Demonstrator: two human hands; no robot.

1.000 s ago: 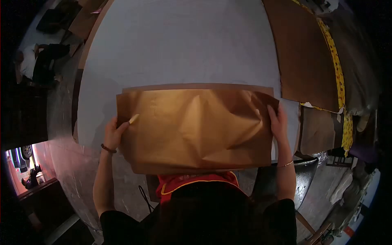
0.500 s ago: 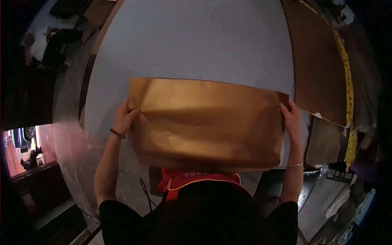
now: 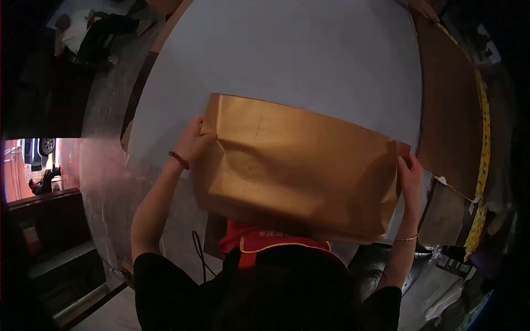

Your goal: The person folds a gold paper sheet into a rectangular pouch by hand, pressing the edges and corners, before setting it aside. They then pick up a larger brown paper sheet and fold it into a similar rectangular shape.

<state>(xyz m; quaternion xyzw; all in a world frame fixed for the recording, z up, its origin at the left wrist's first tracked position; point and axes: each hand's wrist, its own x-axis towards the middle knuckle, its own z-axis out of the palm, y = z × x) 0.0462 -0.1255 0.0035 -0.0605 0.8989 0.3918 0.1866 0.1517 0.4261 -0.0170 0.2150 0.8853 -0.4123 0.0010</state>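
A large brown paper bag (image 3: 298,160) stretches between my two hands, in front of my red apron (image 3: 276,238). Its surface is smooth with a few creases, and folds run down both sides. At its left edge my left hand (image 3: 194,144) pinches the paper, thumb in front. My right hand (image 3: 409,175) grips the opposite edge, a little lower, so the bag slants down to the right. Fingers behind the paper are partly hidden. Under and beyond the bag lies a broad pale grey sheet (image 3: 309,49) on the work surface.
Brown cardboard (image 3: 447,105) borders the grey sheet on the right, beside a yellow printed strip (image 3: 485,132). Another person (image 3: 94,36) is at the far left. A black cable (image 3: 200,256) hangs near my left side, and a dark seat (image 3: 370,262) stands below my right arm.
The bag has tilted, its left side rising and its right side dropping. Both hands have shifted rightward in view, still holding its edges. The surroundings have also shifted in view.
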